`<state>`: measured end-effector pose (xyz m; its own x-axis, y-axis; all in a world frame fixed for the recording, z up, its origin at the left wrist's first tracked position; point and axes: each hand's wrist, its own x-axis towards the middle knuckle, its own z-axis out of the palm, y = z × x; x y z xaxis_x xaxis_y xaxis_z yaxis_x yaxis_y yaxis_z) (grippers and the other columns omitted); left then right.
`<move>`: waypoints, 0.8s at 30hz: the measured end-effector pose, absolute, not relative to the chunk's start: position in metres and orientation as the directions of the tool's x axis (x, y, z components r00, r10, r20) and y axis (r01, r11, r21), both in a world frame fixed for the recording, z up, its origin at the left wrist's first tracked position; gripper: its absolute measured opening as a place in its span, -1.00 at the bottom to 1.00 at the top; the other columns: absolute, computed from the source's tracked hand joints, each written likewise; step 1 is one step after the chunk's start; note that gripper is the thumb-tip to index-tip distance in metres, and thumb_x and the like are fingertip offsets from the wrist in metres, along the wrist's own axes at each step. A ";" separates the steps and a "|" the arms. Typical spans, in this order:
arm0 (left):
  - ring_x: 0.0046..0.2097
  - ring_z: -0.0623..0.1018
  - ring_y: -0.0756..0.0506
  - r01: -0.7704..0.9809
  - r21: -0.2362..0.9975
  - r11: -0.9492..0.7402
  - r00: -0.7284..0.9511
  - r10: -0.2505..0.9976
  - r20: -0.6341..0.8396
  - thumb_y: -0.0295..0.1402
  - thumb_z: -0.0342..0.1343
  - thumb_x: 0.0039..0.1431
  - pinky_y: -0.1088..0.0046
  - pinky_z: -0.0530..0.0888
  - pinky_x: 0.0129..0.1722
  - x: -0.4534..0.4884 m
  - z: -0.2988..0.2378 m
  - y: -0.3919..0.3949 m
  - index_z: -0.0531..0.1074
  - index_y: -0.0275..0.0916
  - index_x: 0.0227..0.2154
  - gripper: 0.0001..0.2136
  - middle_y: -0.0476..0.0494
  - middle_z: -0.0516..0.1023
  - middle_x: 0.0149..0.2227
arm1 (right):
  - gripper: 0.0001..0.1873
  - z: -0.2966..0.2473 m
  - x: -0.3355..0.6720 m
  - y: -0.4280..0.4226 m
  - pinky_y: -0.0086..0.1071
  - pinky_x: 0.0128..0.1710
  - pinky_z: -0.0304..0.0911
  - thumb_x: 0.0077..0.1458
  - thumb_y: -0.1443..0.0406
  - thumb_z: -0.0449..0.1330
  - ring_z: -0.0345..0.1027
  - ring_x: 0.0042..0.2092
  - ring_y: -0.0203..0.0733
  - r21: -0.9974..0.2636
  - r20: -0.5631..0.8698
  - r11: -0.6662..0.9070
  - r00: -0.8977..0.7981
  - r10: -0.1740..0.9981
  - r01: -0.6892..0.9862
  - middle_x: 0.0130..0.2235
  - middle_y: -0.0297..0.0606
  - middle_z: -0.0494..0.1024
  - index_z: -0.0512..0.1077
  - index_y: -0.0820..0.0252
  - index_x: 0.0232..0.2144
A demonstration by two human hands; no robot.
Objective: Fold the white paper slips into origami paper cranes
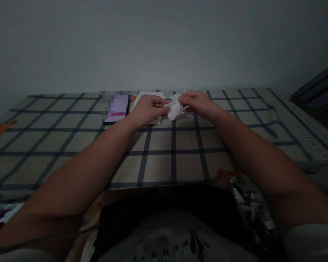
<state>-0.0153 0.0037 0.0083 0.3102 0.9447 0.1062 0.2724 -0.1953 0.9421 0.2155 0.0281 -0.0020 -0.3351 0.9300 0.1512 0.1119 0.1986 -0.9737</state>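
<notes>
A crumpled, pleated white tissue (175, 107) is held up between both hands, just above the checked tablecloth. My left hand (149, 108) pinches its left side between thumb and fingers. On the other side, my right hand (197, 104) has its fingertips closed on the tissue's upper right edge. Partly behind my left hand lies a white sheet or packet (155, 94) on the cloth; my wrist and fingers cover much of it.
A phone (118, 108) with a lit, partly blurred screen lies left of my left hand. The checked tablecloth (161, 156) covers the table, which meets a plain wall (164, 43) at the back. A dark slatted object (319, 87) stands at the far right.
</notes>
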 end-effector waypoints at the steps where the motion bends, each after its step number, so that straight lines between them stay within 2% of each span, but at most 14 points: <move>1: -0.35 0.60 -0.02 0.274 0.940 -0.204 0.309 0.944 0.114 -0.40 0.40 0.02 0.52 0.48 -0.34 -0.015 0.009 0.003 0.64 -0.34 -0.26 -0.80 -0.09 0.63 -0.43 | -0.71 -0.002 0.215 0.028 -0.43 -0.34 0.30 0.05 0.11 0.45 0.37 -0.29 -0.27 -0.977 0.141 0.186 -0.331 0.933 0.107 -0.33 -0.27 0.55 0.53 0.18 -0.36; 6: -0.36 0.60 -0.02 0.264 0.946 -0.191 0.310 0.945 0.104 -0.40 0.40 0.00 0.51 0.50 -0.33 -0.015 0.011 0.004 0.64 -0.31 -0.28 -0.80 -0.07 0.63 -0.43 | -0.80 0.000 0.216 0.027 -0.41 -0.29 0.36 0.08 0.19 0.39 0.41 -0.25 -0.24 -0.977 0.167 0.200 -0.319 0.933 0.070 -0.27 -0.24 0.59 0.56 0.16 -0.28; 9: -0.37 0.59 0.00 0.225 0.965 -0.133 0.302 0.951 0.061 -0.44 0.38 -0.01 0.51 0.51 -0.32 -0.015 0.011 0.004 0.63 -0.31 -0.27 -0.81 -0.07 0.62 -0.43 | -0.74 0.001 0.219 0.025 -0.40 -0.25 0.37 0.06 0.26 0.38 0.43 -0.20 -0.24 -0.960 0.242 0.274 -0.339 0.909 0.052 -0.18 -0.28 0.60 0.58 0.13 -0.16; 11: -0.39 0.57 0.02 0.193 0.975 -0.108 0.298 0.953 0.046 -0.47 0.37 -0.01 0.51 0.52 -0.31 -0.015 0.011 0.004 0.62 -0.31 -0.30 -0.83 -0.06 0.60 -0.44 | -0.68 0.002 0.220 0.025 -0.40 -0.26 0.34 0.01 0.28 0.40 0.40 -0.22 -0.26 -0.949 0.261 0.310 -0.396 0.880 0.063 -0.22 -0.31 0.59 0.59 0.13 -0.13; 15: -0.43 0.52 0.06 0.139 0.987 -0.083 0.283 0.958 0.041 -0.52 0.35 -0.04 0.56 0.48 -0.35 -0.012 0.011 0.005 0.59 -0.29 -0.38 -0.88 -0.01 0.57 -0.47 | -0.70 0.002 0.221 0.026 -0.39 -0.27 0.31 -0.04 0.24 0.47 0.37 -0.28 -0.27 -0.914 0.297 0.391 -0.484 0.823 0.105 -0.33 -0.33 0.56 0.63 0.18 -0.21; 19: -0.47 0.47 0.08 0.086 0.995 -0.050 0.236 0.971 0.028 -0.51 0.31 -0.04 0.60 0.41 -0.44 -0.010 0.010 0.006 0.57 -0.26 -0.41 -0.91 0.02 0.54 -0.49 | -0.77 0.000 0.223 0.030 -0.34 -0.17 0.36 -0.05 0.22 0.49 0.45 -0.19 -0.21 -0.855 0.388 0.500 -0.471 0.792 0.136 -0.25 -0.26 0.63 0.65 0.19 -0.33; 24: -0.46 0.49 0.07 0.040 0.997 -0.066 0.290 0.956 0.051 -0.51 0.32 -0.07 0.59 0.41 -0.44 -0.011 0.010 0.004 0.58 -0.27 -0.42 -0.90 0.01 0.56 -0.49 | -0.74 -0.002 0.226 0.034 -0.30 -0.12 0.39 -0.01 0.13 0.49 0.50 -0.16 -0.18 -0.836 0.421 0.524 -0.424 0.802 0.161 -0.21 -0.22 0.68 0.70 0.19 -0.35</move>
